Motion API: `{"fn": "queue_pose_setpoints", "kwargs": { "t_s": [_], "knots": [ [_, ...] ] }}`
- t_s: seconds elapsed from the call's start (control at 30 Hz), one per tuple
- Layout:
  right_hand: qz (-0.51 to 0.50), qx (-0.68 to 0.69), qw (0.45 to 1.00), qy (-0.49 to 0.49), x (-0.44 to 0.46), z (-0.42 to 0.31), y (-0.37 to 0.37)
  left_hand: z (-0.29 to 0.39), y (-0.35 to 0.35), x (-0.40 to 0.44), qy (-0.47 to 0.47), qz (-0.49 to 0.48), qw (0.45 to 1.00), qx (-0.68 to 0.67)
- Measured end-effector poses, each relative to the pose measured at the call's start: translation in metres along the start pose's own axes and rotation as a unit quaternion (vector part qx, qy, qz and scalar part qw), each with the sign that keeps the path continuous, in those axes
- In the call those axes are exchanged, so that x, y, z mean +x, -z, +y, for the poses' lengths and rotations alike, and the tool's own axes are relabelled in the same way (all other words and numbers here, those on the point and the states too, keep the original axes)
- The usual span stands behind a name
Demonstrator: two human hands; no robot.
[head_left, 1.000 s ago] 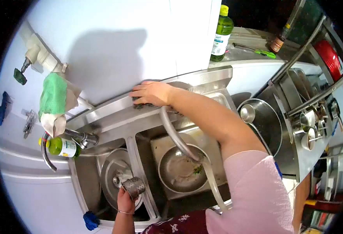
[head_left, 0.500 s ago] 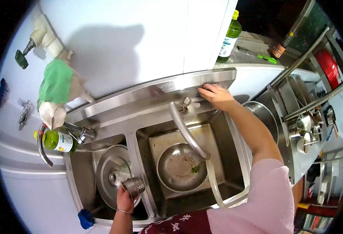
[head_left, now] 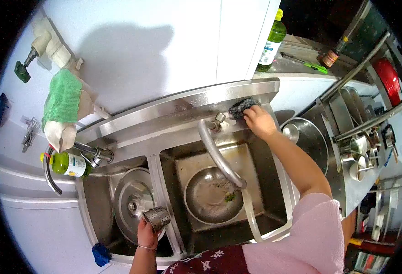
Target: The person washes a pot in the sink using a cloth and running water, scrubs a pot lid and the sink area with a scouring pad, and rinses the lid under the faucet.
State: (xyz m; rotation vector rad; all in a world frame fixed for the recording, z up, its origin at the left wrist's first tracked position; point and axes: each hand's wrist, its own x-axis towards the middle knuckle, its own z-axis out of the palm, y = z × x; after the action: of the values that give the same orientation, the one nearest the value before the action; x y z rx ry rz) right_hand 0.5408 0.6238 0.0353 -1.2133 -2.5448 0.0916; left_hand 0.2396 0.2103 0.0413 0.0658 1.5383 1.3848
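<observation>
In the head view, my left hand (head_left: 147,234) is closed around a small perforated metal cup (head_left: 156,218), tilted over the left sink basin. Below the cup lies a round metal lid (head_left: 122,201) with a central knob. My right hand (head_left: 260,121) reaches to the ledge behind the right basin. Its fingers are curled at the right end of a dark grey scouring pad (head_left: 241,108), beside the faucet base; the fingertips are partly hidden. In the right basin sits a round metal pan (head_left: 205,201) with green scraps in it.
A curved faucet (head_left: 219,157) with a pale hose (head_left: 251,214) crosses the right basin. A green bottle (head_left: 68,164) stands behind the left basin under another tap. Right of the sink are a large metal bowl (head_left: 317,141) and several pots.
My right hand has shifted slightly right and down, exposing the dark scouring pad that it covered before. My left hand and the cup have stayed nearly still.
</observation>
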Motion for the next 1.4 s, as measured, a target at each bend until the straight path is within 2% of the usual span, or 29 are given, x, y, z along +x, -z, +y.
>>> {"fn": "queue_pose_setpoints", "kwargs": {
  "t_s": [0.03, 0.1, 0.13, 0.23, 0.33, 0.37, 0.5, 0.57, 0.63, 0.73, 0.77, 0.87, 0.93, 0.97, 1.03, 1.1, 1.17, 1.27, 1.3, 1.37, 1.4],
  "knots": [
    [-0.001, 0.001, 1.0, 0.0, 0.001, 0.0, -0.005, 0.0, 0.001, -0.001, 0.004, 0.001, 1.0, 0.004],
    [-0.015, 0.172, 0.984, -0.052, 0.006, -0.006, -0.009, -0.003, 0.004, 0.0, 0.009, 0.001, 1.0, 0.01],
    [-0.054, 0.204, 0.977, -0.035, 0.01, -0.009, -0.011, -0.008, 0.009, 0.003, 0.006, -0.008, 1.0, 0.01],
    [-0.154, 0.381, 0.908, -0.083, 0.038, -0.034, 0.002, -0.007, 0.003, 0.002, 0.007, -0.016, 1.0, 0.008],
    [-0.202, 0.288, 0.933, -0.076, 0.064, -0.044, 0.0, 0.001, -0.011, -0.002, 0.02, -0.008, 0.999, 0.029],
    [-0.191, 0.276, 0.942, -0.022, 0.065, -0.044, 0.005, 0.002, -0.017, -0.001, 0.025, -0.003, 0.999, 0.048],
    [-0.209, 0.353, 0.902, -0.132, 0.058, -0.006, -0.01, 0.002, -0.024, 0.002, 0.009, -0.04, 0.998, 0.041],
    [-0.17, 0.352, 0.907, -0.161, 0.051, 0.013, -0.003, 0.006, -0.025, 0.002, -0.007, -0.052, 0.997, 0.049],
    [-0.172, 0.286, 0.932, -0.14, 0.051, 0.013, -0.002, 0.009, -0.027, -0.003, -0.001, -0.029, 0.999, 0.043],
    [-0.129, 0.19, 0.973, 0.011, 0.062, -0.052, 0.003, 0.007, -0.029, -0.002, 0.004, -0.013, 1.0, 0.027],
    [-0.187, 0.137, 0.973, 0.001, 0.071, -0.069, 0.019, 0.004, -0.028, -0.001, 0.001, -0.014, 1.0, 0.015],
    [-0.196, 0.105, 0.975, 0.017, 0.071, -0.062, 0.013, -0.014, -0.005, 0.012, 0.018, -0.061, 0.997, 0.04],
    [-0.102, 0.173, 0.98, 0.007, 0.055, -0.036, 0.008, -0.015, -0.005, 0.011, 0.018, -0.059, 0.997, 0.039],
    [-0.102, 0.174, 0.979, 0.008, 0.052, -0.026, 0.01, -0.015, -0.004, 0.011, 0.012, -0.055, 0.998, 0.035],
    [-0.127, 0.044, 0.991, 0.028, 0.055, -0.013, 0.015, -0.01, -0.009, 0.007, 0.011, -0.038, 0.999, 0.027],
    [-0.101, 0.073, 0.988, 0.093, 0.06, -0.047, 0.008, -0.007, -0.01, 0.006, 0.018, -0.028, 0.999, 0.03],
    [-0.177, 0.062, 0.982, 0.019, 0.075, -0.083, 0.015, -0.01, -0.009, 0.009, 0.017, -0.042, 0.998, 0.038],
    [-0.214, 0.055, 0.974, 0.045, 0.07, -0.085, 0.028, -0.011, -0.019, 0.01, 0.007, -0.054, 0.998, 0.038],
    [-0.215, 0.055, 0.974, 0.042, 0.064, -0.084, 0.028, -0.016, -0.017, 0.013, 0.009, -0.055, 0.998, 0.04],
    [-0.111, 0.11, 0.982, 0.11, 0.054, -0.083, 0.029, -0.024, -0.018, 0.021, 0.02, -0.065, 0.997, 0.044],
    [-0.151, 0.1, 0.976, 0.125, 0.058, -0.087, 0.033, -0.023, -0.021, 0.018, 0.025, -0.064, 0.996, 0.049]
  ]
}}
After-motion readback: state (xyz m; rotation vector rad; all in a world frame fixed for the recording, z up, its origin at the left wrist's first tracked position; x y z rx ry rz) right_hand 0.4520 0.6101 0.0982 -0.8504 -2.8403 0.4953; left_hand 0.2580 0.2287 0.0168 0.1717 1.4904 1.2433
